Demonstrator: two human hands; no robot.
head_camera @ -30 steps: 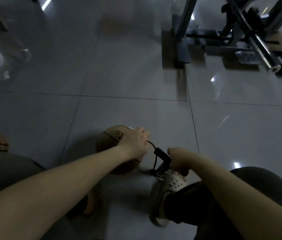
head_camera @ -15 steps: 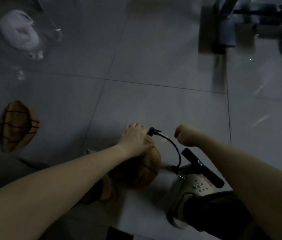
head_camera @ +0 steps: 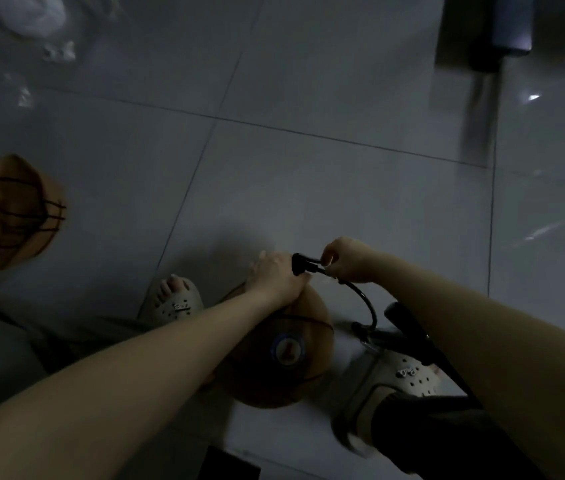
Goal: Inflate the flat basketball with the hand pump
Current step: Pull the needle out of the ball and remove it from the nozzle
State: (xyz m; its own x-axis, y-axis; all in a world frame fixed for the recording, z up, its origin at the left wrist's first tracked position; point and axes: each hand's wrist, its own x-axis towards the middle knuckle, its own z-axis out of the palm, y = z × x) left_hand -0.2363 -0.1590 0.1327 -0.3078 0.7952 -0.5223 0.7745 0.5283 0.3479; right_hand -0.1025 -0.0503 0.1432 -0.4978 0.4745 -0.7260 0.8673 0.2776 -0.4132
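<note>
**Hands at the valve end of the hose, dim light**

Markings: the ball (head_camera: 284, 355) carries a round blue-rimmed emblem on its upper face; any lettering inside it is too dark and blurred to read. Small tags on both clogs are likewise unreadable.

Ball sits on the tiled floor (head_camera: 309, 188), between the left clog (head_camera: 173, 301) and the right clog (head_camera: 399, 379). Left hand (head_camera: 276, 277) lies palm-down on the ball's far side, forearm stretched over it, fingers curled onto the surface. Black nozzle (head_camera: 303, 265) sits at the thumb edge of that hand. Right hand (head_camera: 347, 259), just beyond the ball's far right side, pinches the nozzle end with fingertips closed on it, wrist bent inward. Hose (head_camera: 366, 299) loops from there down to the pump (head_camera: 412, 330), just right of the ball, beside the right clog. A second, collapsed ball (head_camera: 14, 209) lies well left of it.
</note>
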